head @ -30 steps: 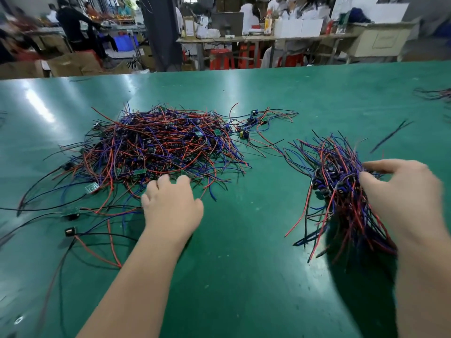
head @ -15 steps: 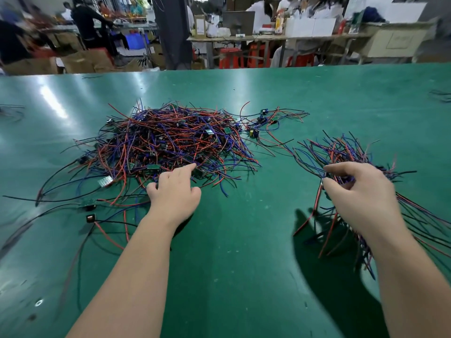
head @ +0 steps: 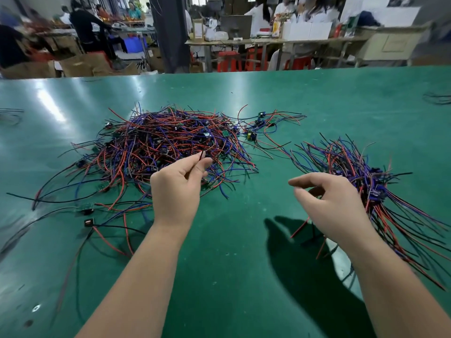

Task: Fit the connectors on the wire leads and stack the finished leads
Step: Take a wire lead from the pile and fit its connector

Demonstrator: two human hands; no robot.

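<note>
A big tangled heap of red, blue and black wire leads (head: 156,147) with small green boards and black connectors lies on the green table (head: 231,276), left of centre. My left hand (head: 177,189) is raised at the heap's near edge and pinches the end of a thin dark wire (head: 201,154) between thumb and forefinger. On the right lies a smaller stack of leads (head: 361,174) fanned toward me. My right hand (head: 332,203) hovers at that stack's left side, fingers loosely curled, holding nothing that I can see.
A few loose leads with connectors (head: 258,125) lie between the two piles. A single black connector on a lead (head: 88,222) sits near the left. Beyond the table's far edge are other workbenches, red stools, cardboard boxes and people at work.
My left hand has lifted off the table and taken a wire end from the heap. My right hand has let go of the right stack and drawn back toward the centre.
</note>
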